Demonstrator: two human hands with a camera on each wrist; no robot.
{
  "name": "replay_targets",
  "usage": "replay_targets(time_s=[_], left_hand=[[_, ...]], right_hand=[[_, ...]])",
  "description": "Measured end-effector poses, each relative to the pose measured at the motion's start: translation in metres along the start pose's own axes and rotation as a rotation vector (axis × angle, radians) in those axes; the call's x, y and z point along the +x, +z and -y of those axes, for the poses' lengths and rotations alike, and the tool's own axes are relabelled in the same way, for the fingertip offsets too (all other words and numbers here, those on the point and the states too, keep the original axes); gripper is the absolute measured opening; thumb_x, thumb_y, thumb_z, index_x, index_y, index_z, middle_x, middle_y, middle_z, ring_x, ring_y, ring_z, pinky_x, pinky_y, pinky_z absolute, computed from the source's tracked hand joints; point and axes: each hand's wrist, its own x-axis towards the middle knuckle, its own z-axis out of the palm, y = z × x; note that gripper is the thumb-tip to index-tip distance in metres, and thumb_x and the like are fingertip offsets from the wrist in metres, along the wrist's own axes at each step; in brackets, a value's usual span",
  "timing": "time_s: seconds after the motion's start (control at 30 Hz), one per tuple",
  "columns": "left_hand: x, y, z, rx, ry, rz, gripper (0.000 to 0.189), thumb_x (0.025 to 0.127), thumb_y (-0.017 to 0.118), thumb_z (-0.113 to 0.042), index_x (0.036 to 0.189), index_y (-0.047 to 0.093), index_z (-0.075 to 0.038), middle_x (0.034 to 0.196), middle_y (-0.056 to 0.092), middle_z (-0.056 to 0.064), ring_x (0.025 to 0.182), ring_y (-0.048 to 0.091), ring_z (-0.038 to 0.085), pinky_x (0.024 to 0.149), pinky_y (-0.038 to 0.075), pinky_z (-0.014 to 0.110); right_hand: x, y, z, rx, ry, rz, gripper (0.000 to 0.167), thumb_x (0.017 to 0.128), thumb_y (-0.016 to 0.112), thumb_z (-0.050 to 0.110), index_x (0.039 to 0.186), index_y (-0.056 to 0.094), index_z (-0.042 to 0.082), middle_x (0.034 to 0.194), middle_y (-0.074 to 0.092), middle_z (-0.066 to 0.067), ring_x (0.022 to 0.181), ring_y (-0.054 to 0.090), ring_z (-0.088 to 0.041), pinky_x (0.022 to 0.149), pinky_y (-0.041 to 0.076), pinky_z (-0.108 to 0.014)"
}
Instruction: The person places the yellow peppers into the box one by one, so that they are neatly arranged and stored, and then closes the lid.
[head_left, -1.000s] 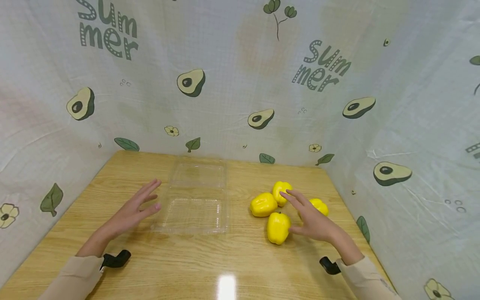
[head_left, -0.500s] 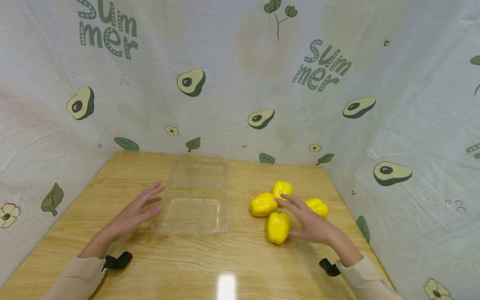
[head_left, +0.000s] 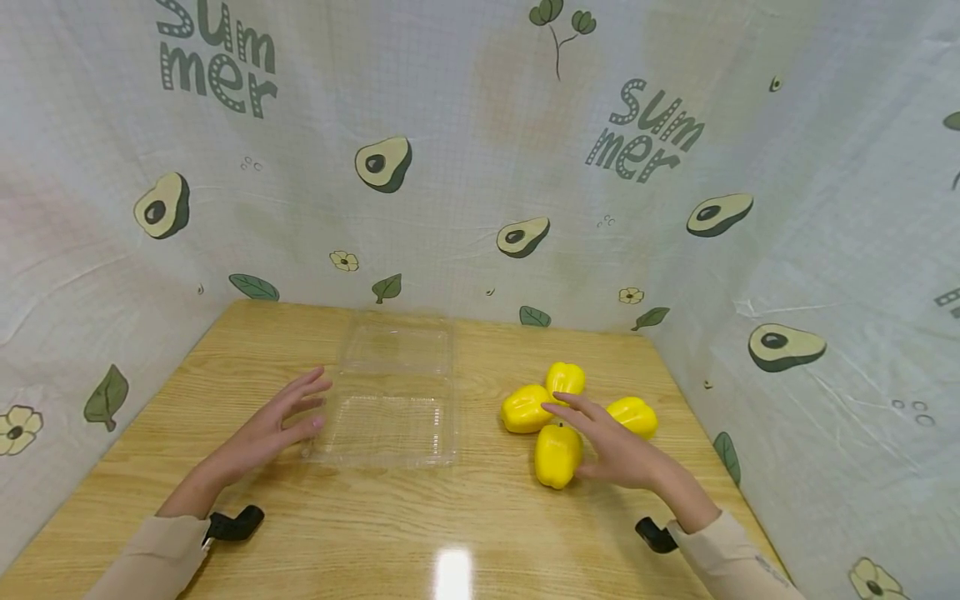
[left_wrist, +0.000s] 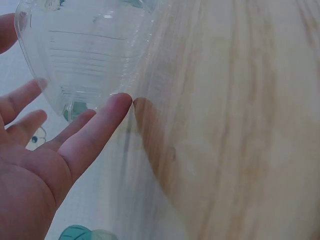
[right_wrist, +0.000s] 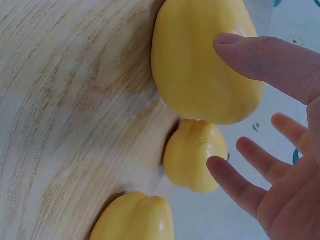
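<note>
Four-lobed yellow bell peppers lie on the right of the table. My right hand [head_left: 618, 450] hovers around the front pepper [head_left: 557, 457], fingers spread and relaxed. In the right wrist view the thumb [right_wrist: 265, 60] overlaps that pepper [right_wrist: 200, 75]; whether it touches is unclear. Behind are a left pepper [head_left: 523, 410] and a back pepper [head_left: 566, 379], with another pepper [head_left: 633, 416] beyond the hand. A clear plastic clamshell box [head_left: 386, 460] lies with its lid [head_left: 393, 350] folded back. My left hand [head_left: 270, 429] is beside its left edge, fingers loosely extended, holding nothing.
Under everything is a light wooden table [head_left: 360, 533]. A printed cloth [head_left: 450, 183] rises along the table's back and sides. A dark wrist strap piece [head_left: 236, 523] sticks out by the left sleeve, and a similar one [head_left: 656, 535] by the right.
My right hand has shifted slightly left, over the front pepper, uncovering more of the right-hand pepper. My left hand has edged a little right toward the box. The peppers and box stay put.
</note>
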Motion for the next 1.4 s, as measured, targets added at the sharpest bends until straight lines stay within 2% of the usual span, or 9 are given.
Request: replay_targets(time_s=[0.17, 0.3, 0.37, 0.53, 0.6, 1.0, 1.2, 1.3, 1.4], left_hand=[[-0.001, 0.0, 0.001, -0.009, -0.013, 0.011, 0.062, 0.11, 0.06, -0.015, 0.166, 0.034, -0.008, 0.176, 0.013, 0.021, 0.148, 0.038, 0.053, 0.098, 0.05, 0.02], [-0.001, -0.001, 0.003, -0.003, -0.01, 0.023, 0.062, 0.109, 0.06, -0.013, 0.164, 0.034, -0.002, 0.176, 0.013, 0.02, 0.148, 0.039, 0.052, 0.101, 0.048, 0.022], [-0.002, -0.001, 0.004, -0.006, -0.007, 0.03, 0.061, 0.109, 0.061, -0.012, 0.163, 0.035, -0.001, 0.177, 0.012, 0.019, 0.148, 0.039, 0.052, 0.104, 0.05, 0.03], [-0.003, -0.002, 0.009, -0.041, -0.018, 0.043, 0.061, 0.109, 0.061, -0.01, 0.164, 0.035, -0.002, 0.176, 0.013, 0.019, 0.148, 0.037, 0.056, 0.103, 0.051, 0.027], [-0.003, -0.003, 0.012, -0.06, -0.025, 0.045, 0.063, 0.109, 0.061, -0.01, 0.165, 0.033, -0.004, 0.175, 0.018, 0.02, 0.148, 0.036, 0.056, 0.098, 0.05, 0.019], [-0.004, -0.005, 0.02, -0.093, 0.02, 0.072, 0.057, 0.107, 0.062, -0.005, 0.16, 0.041, -0.001, 0.177, 0.012, 0.016, 0.145, 0.04, 0.056, 0.103, 0.048, 0.018], [-0.003, -0.005, 0.022, -0.129, 0.017, 0.078, 0.059, 0.107, 0.062, -0.004, 0.161, 0.039, -0.002, 0.175, 0.015, 0.022, 0.145, 0.038, 0.058, 0.102, 0.05, 0.019], [-0.003, -0.006, 0.024, -0.151, 0.005, 0.08, 0.063, 0.107, 0.062, -0.004, 0.164, 0.035, -0.005, 0.172, 0.019, 0.025, 0.147, 0.04, 0.051, 0.1, 0.053, 0.023], [-0.003, -0.006, 0.026, -0.162, -0.002, 0.082, 0.065, 0.107, 0.061, -0.004, 0.165, 0.032, -0.007, 0.171, 0.02, 0.025, 0.148, 0.045, 0.037, 0.099, 0.055, 0.025]], right_hand=[[0.0, 0.001, 0.001, 0.001, -0.006, 0.014, 0.103, 0.08, 0.091, 0.002, 0.166, 0.036, 0.019, 0.17, 0.029, -0.019, 0.15, 0.037, -0.046, 0.109, 0.049, -0.061], [0.001, 0.002, 0.001, -0.007, -0.011, 0.024, 0.105, 0.079, 0.092, 0.0, 0.166, 0.036, 0.021, 0.169, 0.03, -0.02, 0.15, 0.037, -0.046, 0.109, 0.05, -0.06], [0.001, 0.002, 0.002, -0.01, -0.015, 0.026, 0.104, 0.078, 0.092, -0.001, 0.165, 0.038, 0.018, 0.169, 0.031, -0.021, 0.149, 0.038, -0.047, 0.108, 0.05, -0.06], [0.002, 0.004, 0.004, -0.013, -0.029, 0.029, 0.101, 0.077, 0.091, -0.006, 0.163, 0.041, 0.012, 0.168, 0.032, -0.022, 0.147, 0.041, -0.05, 0.106, 0.051, -0.063], [0.002, 0.004, 0.004, -0.017, -0.041, 0.028, 0.102, 0.076, 0.091, -0.008, 0.163, 0.041, 0.012, 0.168, 0.032, -0.022, 0.146, 0.041, -0.05, 0.106, 0.051, -0.063], [0.003, 0.005, 0.002, -0.056, -0.077, 0.034, 0.105, 0.074, 0.093, -0.007, 0.162, 0.041, 0.013, 0.167, 0.034, -0.023, 0.146, 0.042, -0.048, 0.106, 0.051, -0.062], [0.004, 0.004, 0.002, -0.069, -0.093, 0.033, 0.109, 0.073, 0.094, -0.008, 0.164, 0.039, 0.019, 0.166, 0.035, -0.022, 0.146, 0.043, -0.047, 0.106, 0.052, -0.061], [0.004, 0.004, 0.002, -0.081, -0.106, 0.034, 0.109, 0.073, 0.094, -0.007, 0.164, 0.039, 0.02, 0.166, 0.036, -0.021, 0.147, 0.043, -0.046, 0.107, 0.051, -0.062], [0.004, 0.005, 0.003, -0.088, -0.109, 0.04, 0.109, 0.074, 0.094, -0.006, 0.164, 0.039, 0.02, 0.166, 0.037, -0.02, 0.147, 0.043, -0.045, 0.108, 0.05, -0.063]])
